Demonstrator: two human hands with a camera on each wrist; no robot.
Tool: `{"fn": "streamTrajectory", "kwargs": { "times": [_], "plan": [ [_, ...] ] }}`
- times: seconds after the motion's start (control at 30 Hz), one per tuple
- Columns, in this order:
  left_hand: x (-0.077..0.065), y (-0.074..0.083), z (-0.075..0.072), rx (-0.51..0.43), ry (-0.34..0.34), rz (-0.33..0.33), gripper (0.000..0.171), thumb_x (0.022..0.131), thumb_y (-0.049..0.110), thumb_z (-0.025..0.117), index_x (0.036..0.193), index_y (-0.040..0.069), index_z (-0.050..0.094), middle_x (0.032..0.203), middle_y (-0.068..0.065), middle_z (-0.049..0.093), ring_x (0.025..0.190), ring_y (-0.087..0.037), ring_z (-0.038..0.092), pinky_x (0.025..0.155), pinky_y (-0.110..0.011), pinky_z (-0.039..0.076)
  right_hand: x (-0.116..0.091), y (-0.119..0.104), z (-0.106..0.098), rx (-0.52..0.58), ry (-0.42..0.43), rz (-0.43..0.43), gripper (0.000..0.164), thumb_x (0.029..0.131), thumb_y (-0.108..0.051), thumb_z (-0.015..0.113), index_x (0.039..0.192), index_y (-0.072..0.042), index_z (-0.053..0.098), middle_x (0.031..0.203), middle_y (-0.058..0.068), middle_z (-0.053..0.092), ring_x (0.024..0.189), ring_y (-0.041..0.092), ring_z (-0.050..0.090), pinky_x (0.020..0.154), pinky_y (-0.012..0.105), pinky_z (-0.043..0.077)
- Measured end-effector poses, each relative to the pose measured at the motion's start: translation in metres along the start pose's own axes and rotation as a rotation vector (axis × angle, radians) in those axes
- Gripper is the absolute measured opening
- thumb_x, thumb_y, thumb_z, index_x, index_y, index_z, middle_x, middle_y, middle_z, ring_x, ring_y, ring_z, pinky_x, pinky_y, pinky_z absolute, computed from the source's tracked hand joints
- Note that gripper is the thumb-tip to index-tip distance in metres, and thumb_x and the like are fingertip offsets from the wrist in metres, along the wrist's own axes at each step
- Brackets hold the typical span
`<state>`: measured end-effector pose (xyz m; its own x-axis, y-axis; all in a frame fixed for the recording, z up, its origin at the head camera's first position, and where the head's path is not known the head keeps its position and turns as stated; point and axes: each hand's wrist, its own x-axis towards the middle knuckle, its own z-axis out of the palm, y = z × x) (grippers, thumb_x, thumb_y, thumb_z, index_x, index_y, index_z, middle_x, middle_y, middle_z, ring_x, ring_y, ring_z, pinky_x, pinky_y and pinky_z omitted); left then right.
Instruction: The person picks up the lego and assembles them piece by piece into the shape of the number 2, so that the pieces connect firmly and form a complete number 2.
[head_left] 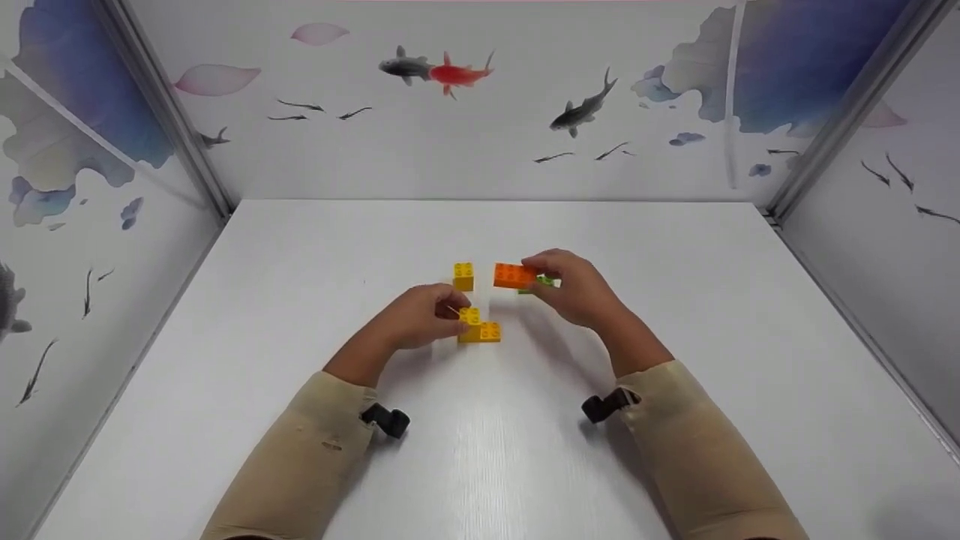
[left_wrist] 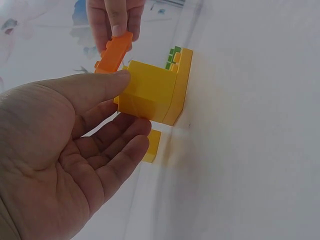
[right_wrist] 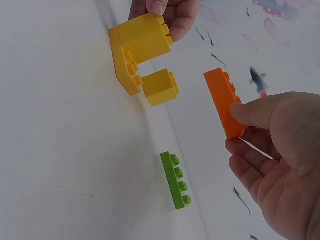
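Observation:
My right hand (head_left: 574, 289) pinches one end of an orange brick (head_left: 511, 276) and holds it above the table. My left hand (head_left: 421, 316) grips a yellow block (left_wrist: 149, 87) between thumb and fingers; this block sits on one end of a flat yellow-orange brick (right_wrist: 120, 60), and the other end's studs show bare. Just behind the pair stands a separate yellow block (head_left: 463, 276). A thin green brick (right_wrist: 175, 181) lies below and behind the right hand, partly covered by it in the head view.
The bricks stand on a white table (head_left: 480, 465). Upright panels printed with fish and leaves, such as the back wall (head_left: 480, 150), enclose it on the far side and both sides. A black wrist camera (head_left: 386, 420) juts from the left sleeve.

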<state>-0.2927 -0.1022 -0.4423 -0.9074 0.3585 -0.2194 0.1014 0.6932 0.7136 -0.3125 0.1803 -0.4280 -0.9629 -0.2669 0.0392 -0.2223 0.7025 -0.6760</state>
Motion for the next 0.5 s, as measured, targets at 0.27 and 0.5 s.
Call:
{"fn": "streamTrajectory", "kwargs": {
  "times": [0.27,0.5],
  "plan": [
    [-0.001,-0.003,-0.001,-0.013,-0.007,0.019,0.035,0.096,0.029,0.082,0.128,0.022,0.070,0.129,0.003,0.071,0.121,-0.020,0.066,0.112,-0.041,0.055,-0.005,-0.012,0.006,0.040,-0.046,0.000,0.037,0.101,-0.024,0.077,0.138,-0.025,0.073,0.136,-0.005,0.069,0.131,0.025,0.065,0.115,0.044,0.055],
    [0.000,-0.003,-0.001,-0.004,-0.005,0.036,0.038,0.096,0.029,0.082,0.131,0.020,0.069,0.131,0.001,0.071,0.122,-0.021,0.067,0.111,-0.042,0.057,-0.009,-0.018,0.012,0.090,-0.124,-0.063,0.034,0.100,-0.021,0.077,0.133,-0.024,0.075,0.134,-0.004,0.071,0.132,0.030,0.066,0.116,0.047,0.054]
  ]
}}
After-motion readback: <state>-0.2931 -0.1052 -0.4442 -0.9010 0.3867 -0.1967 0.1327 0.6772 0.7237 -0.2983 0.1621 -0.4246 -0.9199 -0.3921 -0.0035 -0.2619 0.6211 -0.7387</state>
